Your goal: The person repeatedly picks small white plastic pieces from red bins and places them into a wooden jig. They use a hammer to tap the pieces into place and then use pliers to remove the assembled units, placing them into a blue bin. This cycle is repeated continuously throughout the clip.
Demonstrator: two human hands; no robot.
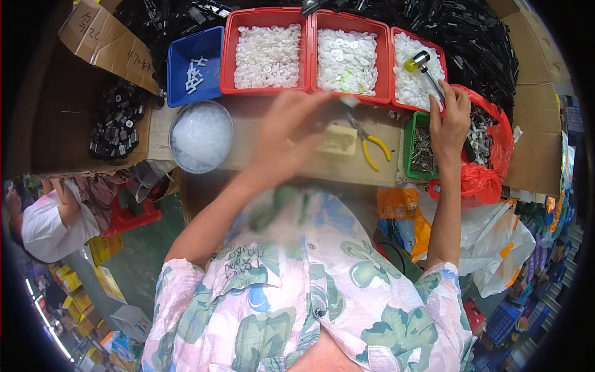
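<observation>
My right hand (451,124) is closed round a small mallet, its yellow-and-black head (417,61) over a red bin of white parts and its black grip (469,150) showing below the hand. Motion smears my left hand (286,139), which is over the middle of the bench; a blurred dark piece (338,108) shows by its fingertips, and I cannot make out whether it is held. Close to that hand are a cream block (339,140) with a recess and pliers (375,149) with yellow handles.
Along the back stand a blue bin (176,65) and red bins (229,56) of white plastic parts. A round bowl (201,136) stands left; a green tray (409,146) of metal pins and a red bag (503,146) are right. Black parts fill a cardboard box (52,118).
</observation>
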